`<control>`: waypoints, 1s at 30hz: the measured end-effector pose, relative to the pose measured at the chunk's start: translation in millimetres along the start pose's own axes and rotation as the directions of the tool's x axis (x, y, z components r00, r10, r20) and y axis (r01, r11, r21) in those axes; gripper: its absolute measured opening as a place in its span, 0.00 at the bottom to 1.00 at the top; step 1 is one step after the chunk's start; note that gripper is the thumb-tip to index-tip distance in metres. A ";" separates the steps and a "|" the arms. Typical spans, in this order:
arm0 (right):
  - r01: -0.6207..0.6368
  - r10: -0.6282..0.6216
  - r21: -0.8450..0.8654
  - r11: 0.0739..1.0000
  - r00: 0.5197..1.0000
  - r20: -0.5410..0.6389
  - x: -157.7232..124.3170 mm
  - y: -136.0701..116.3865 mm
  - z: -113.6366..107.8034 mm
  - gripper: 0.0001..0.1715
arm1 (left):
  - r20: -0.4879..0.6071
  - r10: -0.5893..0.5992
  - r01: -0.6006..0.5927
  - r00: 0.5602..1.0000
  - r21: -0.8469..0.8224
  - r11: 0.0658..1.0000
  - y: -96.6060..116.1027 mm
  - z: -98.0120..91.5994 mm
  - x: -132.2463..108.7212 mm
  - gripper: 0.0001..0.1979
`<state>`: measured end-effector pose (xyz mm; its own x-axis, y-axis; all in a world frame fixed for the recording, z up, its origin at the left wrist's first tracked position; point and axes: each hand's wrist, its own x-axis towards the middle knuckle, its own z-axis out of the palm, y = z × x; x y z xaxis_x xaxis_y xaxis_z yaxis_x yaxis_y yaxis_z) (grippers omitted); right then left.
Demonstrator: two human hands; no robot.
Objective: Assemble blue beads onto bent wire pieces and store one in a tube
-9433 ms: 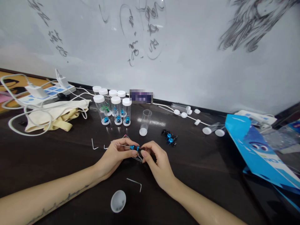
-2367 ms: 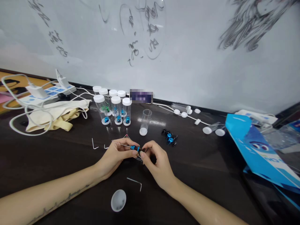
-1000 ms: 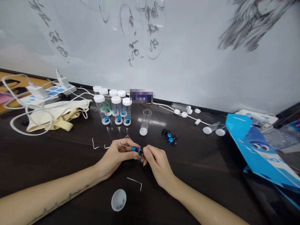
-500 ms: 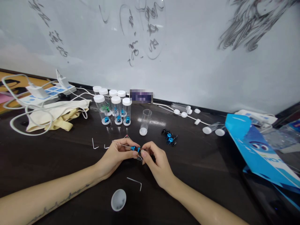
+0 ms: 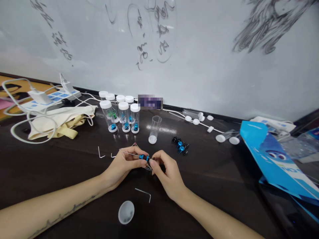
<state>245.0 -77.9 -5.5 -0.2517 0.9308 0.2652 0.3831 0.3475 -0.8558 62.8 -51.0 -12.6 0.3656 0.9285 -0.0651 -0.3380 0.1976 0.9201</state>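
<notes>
Between thumb and fingers, my left hand (image 5: 128,161) grips a small blue and black part (image 5: 143,157) with thin metal wires sticking out of it. My right hand (image 5: 165,169) is closed at the right end of the same part, its thumb and fingertips pinched against it. Beyond the hands an uncapped clear tube (image 5: 155,129) stands upright on a white base. Several blue and black parts (image 5: 181,146) lie to its right. Nearer the camera are an L-shaped metal key (image 5: 143,191) and a small white cup (image 5: 126,212) with dark bits inside.
Several white-capped tubes (image 5: 124,116) stand at the back, left of centre. Two more metal keys lie left of my left hand. A cream cloth bag (image 5: 59,122) and white cables are at the left, a blue package (image 5: 276,159) at the right. A whiteboard (image 5: 199,66) rises behind.
</notes>
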 end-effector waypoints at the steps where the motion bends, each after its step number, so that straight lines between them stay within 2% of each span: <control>1: -0.005 0.005 0.006 1.000 1.000 -0.010 -0.3 0.3 0.3 0.08 | -0.011 -0.004 0.003 1.000 -0.010 1.000 0.0 0.0 0.3 0.10; 7: -0.014 0.014 0.046 0.999 1.000 -0.008 -0.8 1.4 0.3 0.07 | -0.016 -0.013 0.013 1.000 -0.024 1.000 0.4 -0.2 0.8 0.10; 18: -0.009 0.010 -0.007 1.000 1.000 0.030 1.9 -0.3 -1.6 0.22 | 0.025 0.013 -0.013 1.000 0.002 1.000 -1.6 -0.8 1.1 0.10; 24: -0.005 0.006 0.033 0.999 1.000 -0.027 0.1 1.2 0.1 0.07 | -0.010 -0.007 0.007 1.000 -0.037 0.999 -0.3 -0.5 1.2 0.09; 27: -0.008 0.009 0.040 0.999 1.000 -0.028 0.3 1.2 0.3 0.07 | -0.009 -0.012 0.012 1.000 -0.046 0.999 -0.2 -0.9 1.1 0.09; 30: -0.002 0.003 0.025 1.000 1.000 -0.009 1.2 -0.4 -0.7 0.14 | 0.010 -0.010 0.010 1.000 -0.024 1.000 -0.6 -1.2 1.1 0.10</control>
<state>245.1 -76.8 -4.5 -0.2424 0.9327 0.2670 0.3612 0.3422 -0.8674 62.4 -49.7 -13.7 0.3773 0.9234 -0.0708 -0.3547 0.2147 0.9100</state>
